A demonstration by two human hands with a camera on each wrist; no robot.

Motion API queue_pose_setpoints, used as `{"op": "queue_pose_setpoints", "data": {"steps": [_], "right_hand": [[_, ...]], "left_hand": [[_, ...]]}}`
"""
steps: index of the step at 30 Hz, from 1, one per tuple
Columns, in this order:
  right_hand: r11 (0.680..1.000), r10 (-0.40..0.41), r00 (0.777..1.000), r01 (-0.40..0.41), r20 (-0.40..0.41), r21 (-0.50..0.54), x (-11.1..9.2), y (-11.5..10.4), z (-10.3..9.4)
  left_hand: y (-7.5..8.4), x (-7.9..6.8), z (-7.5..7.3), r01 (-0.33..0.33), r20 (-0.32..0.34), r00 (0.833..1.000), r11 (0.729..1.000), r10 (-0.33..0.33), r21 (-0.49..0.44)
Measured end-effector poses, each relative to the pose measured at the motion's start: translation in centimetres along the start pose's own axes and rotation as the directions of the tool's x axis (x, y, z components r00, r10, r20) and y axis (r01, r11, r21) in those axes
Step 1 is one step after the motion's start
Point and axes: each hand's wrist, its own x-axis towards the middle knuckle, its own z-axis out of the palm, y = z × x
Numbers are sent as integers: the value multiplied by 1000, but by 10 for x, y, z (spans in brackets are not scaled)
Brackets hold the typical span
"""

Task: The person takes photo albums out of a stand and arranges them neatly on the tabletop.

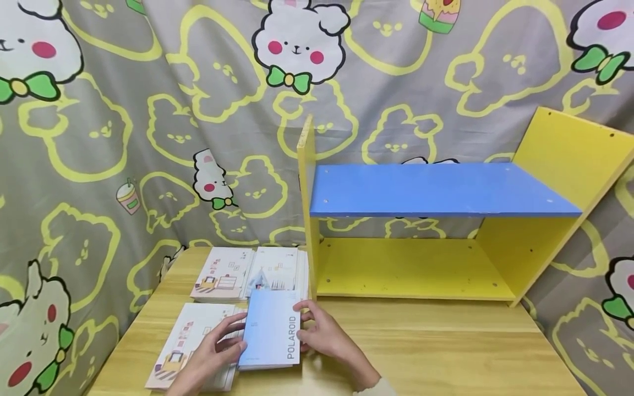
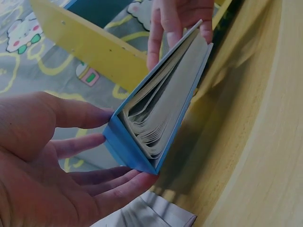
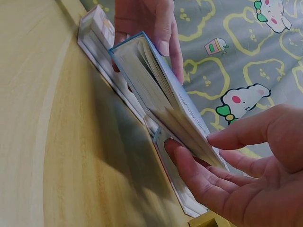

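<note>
A light blue photo album (image 1: 269, 330) with POLAROID printed along one side is held between both hands, raised above the wooden table. My left hand (image 1: 218, 347) grips its spine edge, thumb on the front cover and fingers underneath. On the opposite edge, my right hand (image 1: 324, 330) pinches the covers near the page ends. In the left wrist view the album (image 2: 161, 99) is tilted, its page sleeves fanned loosely between the covers. A pale album with a house drawing (image 1: 183, 335) lies partly behind my left hand, and two more albums (image 1: 223, 272) lie just beyond.
A yellow shelf unit with a blue middle board (image 1: 436, 190) stands at the back right of the wooden table (image 1: 421, 352). Its left side panel (image 1: 308, 220) rises right beside the back albums. A patterned grey curtain (image 1: 124, 220) hangs behind and at the sides.
</note>
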Motion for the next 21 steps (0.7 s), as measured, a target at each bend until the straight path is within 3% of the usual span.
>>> {"op": "queue_pose_setpoints", "data": {"steps": [10, 21], "right_hand": [[1000, 19, 1000, -19, -9, -21, -1, 7, 4], [999, 33, 999, -34, -12, -41, 4, 15, 8]], "left_hand": [[-6, -2, 0, -4, -10, 1000, 996, 5, 90], [-8, 0, -2, 10, 1, 1000, 992, -10, 129]]}}
